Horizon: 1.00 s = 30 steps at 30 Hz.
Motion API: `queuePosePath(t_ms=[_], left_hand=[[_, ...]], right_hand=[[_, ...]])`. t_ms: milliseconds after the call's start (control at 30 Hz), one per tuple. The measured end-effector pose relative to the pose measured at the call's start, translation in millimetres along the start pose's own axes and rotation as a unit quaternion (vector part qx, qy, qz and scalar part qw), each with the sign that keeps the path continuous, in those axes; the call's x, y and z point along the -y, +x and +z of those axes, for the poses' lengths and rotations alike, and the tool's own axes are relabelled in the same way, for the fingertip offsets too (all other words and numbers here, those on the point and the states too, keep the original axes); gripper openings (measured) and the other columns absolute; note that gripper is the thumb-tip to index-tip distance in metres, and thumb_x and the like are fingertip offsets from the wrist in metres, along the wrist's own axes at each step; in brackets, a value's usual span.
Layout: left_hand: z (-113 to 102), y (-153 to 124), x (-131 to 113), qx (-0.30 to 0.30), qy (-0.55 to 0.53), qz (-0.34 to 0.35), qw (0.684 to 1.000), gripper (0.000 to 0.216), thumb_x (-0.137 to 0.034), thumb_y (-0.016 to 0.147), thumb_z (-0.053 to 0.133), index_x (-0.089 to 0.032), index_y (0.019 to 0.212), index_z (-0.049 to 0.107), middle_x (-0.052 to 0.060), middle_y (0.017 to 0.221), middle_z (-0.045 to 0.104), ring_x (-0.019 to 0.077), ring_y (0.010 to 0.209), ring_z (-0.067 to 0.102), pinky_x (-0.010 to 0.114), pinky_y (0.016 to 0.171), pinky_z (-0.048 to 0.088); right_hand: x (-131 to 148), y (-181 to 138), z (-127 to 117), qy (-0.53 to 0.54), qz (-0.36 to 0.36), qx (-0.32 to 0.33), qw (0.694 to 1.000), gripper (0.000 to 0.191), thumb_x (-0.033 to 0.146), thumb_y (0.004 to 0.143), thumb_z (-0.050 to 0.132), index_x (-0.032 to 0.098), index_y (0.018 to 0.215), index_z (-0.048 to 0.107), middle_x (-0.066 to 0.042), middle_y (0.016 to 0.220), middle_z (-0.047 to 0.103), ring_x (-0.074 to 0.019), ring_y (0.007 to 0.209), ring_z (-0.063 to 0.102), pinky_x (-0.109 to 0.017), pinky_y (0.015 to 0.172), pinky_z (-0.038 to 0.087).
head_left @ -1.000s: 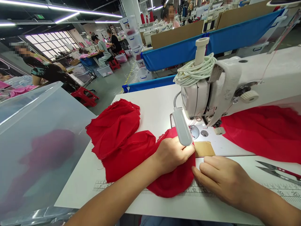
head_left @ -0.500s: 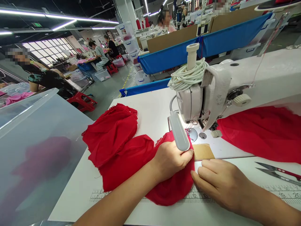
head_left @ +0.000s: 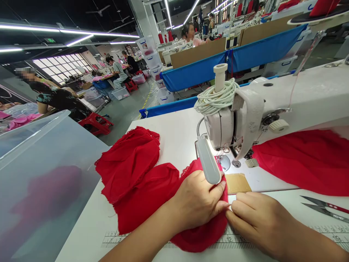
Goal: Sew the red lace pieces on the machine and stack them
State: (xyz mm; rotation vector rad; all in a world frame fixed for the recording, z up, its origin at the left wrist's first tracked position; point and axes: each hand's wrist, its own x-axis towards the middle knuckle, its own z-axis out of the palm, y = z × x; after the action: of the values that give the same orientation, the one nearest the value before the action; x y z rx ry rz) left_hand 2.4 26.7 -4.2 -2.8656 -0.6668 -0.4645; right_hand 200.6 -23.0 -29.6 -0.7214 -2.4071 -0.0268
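Observation:
Red fabric (head_left: 139, 203) with a scalloped, lacy edge lies in folds on the sewing table, and one end runs up to the needle area of the white sewing machine (head_left: 220, 127). My left hand (head_left: 195, 198) presses on that end and pinches its right border, the fingertips partly behind a grey lamp (head_left: 208, 160). Close against the same border is my right hand (head_left: 259, 218), fingers curled in and tips meeting my left thumb. Whatever it pinches there is too small to make out.
Thread snips (head_left: 325, 207) lie at the right, near a printed ruler scale (head_left: 231, 242). More red fabric (head_left: 302, 160) sits under the machine arm. A translucent bin (head_left: 51, 182) stands against the table's left side. People work at other tables behind.
My left thumb has come down and out to the right, meeting the fingertips of my right hand at the fabric's border. The view has tilted slightly upward.

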Motion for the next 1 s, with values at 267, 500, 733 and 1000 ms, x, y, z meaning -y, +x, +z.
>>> queuePosePath(t_ms=[267,500,733,1000], left_hand=[[1.4,-1.6,0.9,0.011,-0.022,0.005,1.0,0.046,-0.039,0.099,0.037,-0.005,0.119,0.063,0.013,0.121,0.068,0.0277,0.097,0.062,0.041,0.077,0.055],[0.8,-1.8,4.0,-0.013,-0.057,-0.009,0.998,0.08,-0.059,0.098,0.008,-0.007,0.114,0.066,0.012,0.114,0.071,0.0269,0.091,0.064,0.041,0.072,0.055],[0.1,-2.5,5.9,0.005,-0.055,-0.013,0.998,0.08,-0.058,0.098,0.005,-0.008,0.118,0.065,0.011,0.115,0.071,0.0272,0.091,0.064,0.041,0.072,0.054],[2.2,-3.4,5.9,0.002,-0.05,-0.013,0.999,0.078,-0.057,0.098,0.007,-0.009,0.118,0.065,0.013,0.111,0.072,0.0271,0.092,0.063,0.04,0.072,0.054]], right_hand=[[0.6,0.8,-5.2,0.004,0.003,-0.011,1.0,0.032,0.005,0.095,0.038,0.017,0.07,0.053,0.001,0.065,0.047,-0.0136,0.058,0.036,-0.031,0.054,0.024],[-0.4,3.2,-4.3,-0.007,0.006,0.004,1.0,0.035,0.008,0.099,0.037,0.018,0.067,0.046,0.002,0.062,0.044,-0.0119,0.055,0.036,-0.031,0.052,0.023],[-0.8,9.7,-6.5,-0.005,0.008,-0.015,1.0,0.039,0.01,0.101,0.035,0.017,0.064,0.046,0.003,0.06,0.043,-0.0108,0.053,0.035,-0.029,0.05,0.025],[-2.0,5.9,-3.0,-0.003,0.011,-0.012,1.0,0.039,0.01,0.1,0.035,0.018,0.064,0.046,0.003,0.061,0.041,-0.0122,0.054,0.033,-0.03,0.051,0.023]])
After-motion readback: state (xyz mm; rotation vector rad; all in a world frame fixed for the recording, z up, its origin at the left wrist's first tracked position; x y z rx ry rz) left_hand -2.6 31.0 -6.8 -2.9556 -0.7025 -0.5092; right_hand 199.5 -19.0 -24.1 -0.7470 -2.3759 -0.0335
